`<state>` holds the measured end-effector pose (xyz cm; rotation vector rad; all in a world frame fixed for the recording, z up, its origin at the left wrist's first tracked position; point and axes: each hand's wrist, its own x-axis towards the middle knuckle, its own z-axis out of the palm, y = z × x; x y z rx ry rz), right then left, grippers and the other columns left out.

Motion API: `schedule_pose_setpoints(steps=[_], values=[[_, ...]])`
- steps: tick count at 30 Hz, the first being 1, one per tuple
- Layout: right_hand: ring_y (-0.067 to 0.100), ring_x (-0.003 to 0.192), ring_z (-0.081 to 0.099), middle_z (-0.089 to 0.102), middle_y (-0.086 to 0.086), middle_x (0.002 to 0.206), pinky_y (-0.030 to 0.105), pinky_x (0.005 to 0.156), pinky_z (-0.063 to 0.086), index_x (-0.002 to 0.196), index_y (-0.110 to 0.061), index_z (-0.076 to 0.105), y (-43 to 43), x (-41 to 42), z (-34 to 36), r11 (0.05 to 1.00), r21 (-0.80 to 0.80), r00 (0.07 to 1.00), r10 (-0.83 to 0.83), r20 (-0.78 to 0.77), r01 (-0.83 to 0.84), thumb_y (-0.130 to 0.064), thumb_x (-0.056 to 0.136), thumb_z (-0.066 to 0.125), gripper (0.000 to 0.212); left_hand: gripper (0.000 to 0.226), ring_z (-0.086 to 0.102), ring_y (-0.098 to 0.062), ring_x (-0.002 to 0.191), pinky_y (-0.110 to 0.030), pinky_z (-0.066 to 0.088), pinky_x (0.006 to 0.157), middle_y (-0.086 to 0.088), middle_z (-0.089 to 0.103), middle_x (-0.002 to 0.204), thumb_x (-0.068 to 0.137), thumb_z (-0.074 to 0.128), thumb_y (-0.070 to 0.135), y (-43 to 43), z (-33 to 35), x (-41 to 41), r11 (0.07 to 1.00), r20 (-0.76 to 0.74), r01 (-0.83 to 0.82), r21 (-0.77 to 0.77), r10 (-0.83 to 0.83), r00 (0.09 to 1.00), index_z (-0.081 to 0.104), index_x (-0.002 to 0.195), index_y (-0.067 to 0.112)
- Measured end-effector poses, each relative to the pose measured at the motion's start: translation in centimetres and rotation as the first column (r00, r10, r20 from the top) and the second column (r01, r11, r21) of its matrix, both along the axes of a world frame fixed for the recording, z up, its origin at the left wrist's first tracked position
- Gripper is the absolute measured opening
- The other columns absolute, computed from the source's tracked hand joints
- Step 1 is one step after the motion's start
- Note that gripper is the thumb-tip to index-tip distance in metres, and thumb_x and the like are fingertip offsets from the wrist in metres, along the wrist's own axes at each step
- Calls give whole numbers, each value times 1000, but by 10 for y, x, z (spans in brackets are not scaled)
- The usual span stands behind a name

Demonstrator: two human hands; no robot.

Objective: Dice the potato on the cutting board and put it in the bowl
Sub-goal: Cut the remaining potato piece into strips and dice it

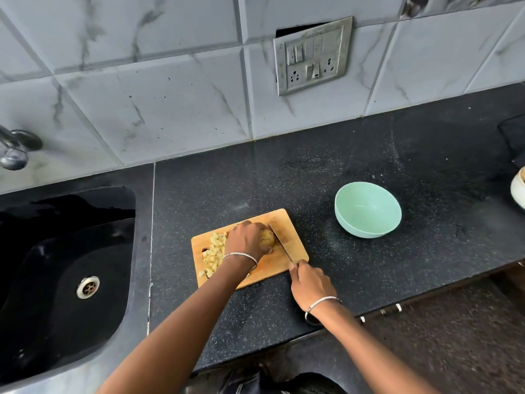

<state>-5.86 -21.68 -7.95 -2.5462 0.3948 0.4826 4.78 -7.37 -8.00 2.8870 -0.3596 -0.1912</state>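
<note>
A wooden cutting board [279,263] lies on the black counter. Several pale yellow potato dice [213,250] are piled on its left half. My left hand [246,238] curls over an uncut potato piece [267,238] near the board's middle and holds it down. My right hand [309,281] grips the handle of a knife [281,242], whose blade rests against the right side of that piece. A mint green bowl [368,209] stands empty on the counter to the right of the board.
A black sink [65,268] with a metal drain lies to the left, a tap [14,149] above it. A switch plate [312,56] hangs on the tiled wall. A white vessel [518,189] sits at the far right edge. The counter's front edge runs below my right wrist.
</note>
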Motion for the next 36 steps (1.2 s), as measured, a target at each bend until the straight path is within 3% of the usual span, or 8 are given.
schedule_pose_setpoints(steps=[4, 10, 15, 23, 30, 36], values=[[43, 105, 60, 63, 20, 113, 40, 72, 40, 112, -10, 51, 3, -1, 0, 999, -11, 999, 41, 10, -41, -37, 106, 30, 35, 55, 62, -25, 103, -34, 49, 85, -3, 65, 115, 75, 79, 42, 2, -2, -7, 994, 28, -46, -94, 49, 998, 61, 126, 30], [40, 105, 62, 65, 16, 113, 38, 68, 38, 118, -10, 48, -1, 0, 3, 973, -167, 983, 170, 70, -157, -34, 106, 28, 34, 52, 63, -23, 101, -33, 50, 80, -1, 67, 111, 80, 75, 42, 5, -6, -16, 992, 62, -71, -107, 78, 995, 57, 128, 34], [40, 103, 61, 64, 17, 111, 42, 78, 47, 114, -13, 54, -12, 8, 8, 992, -105, 995, 79, 54, -73, -41, 105, 27, 40, 55, 62, -25, 104, -35, 53, 82, -1, 65, 118, 78, 75, 42, 2, -5, -18, 987, 51, -80, -142, 88, 995, 56, 129, 33], [41, 102, 61, 64, 17, 110, 40, 73, 43, 111, -12, 52, 2, 3, 2, 995, -56, 995, 81, 50, -78, -40, 106, 27, 38, 49, 64, -26, 98, -35, 54, 77, -2, 67, 112, 81, 72, 38, -2, -6, -17, 991, 45, -87, -97, 92, 995, 54, 126, 30], [38, 98, 65, 68, 15, 105, 37, 63, 38, 115, -11, 48, 3, -1, -1, 956, -235, 967, 211, 145, -173, -35, 106, 27, 33, 46, 65, -27, 95, -36, 52, 76, -4, 68, 109, 82, 71, 35, -3, -9, -17, 995, 81, -60, -83, 66, 994, 55, 125, 25], [41, 99, 61, 65, 18, 105, 42, 72, 40, 98, -14, 56, -18, 19, 0, 998, -18, 994, 60, 88, -59, -46, 104, 26, 44, 46, 64, -25, 98, -35, 55, 75, 0, 67, 113, 80, 72, 40, -2, -7, -17, 988, 64, -87, -127, 95, 993, 56, 123, 32]])
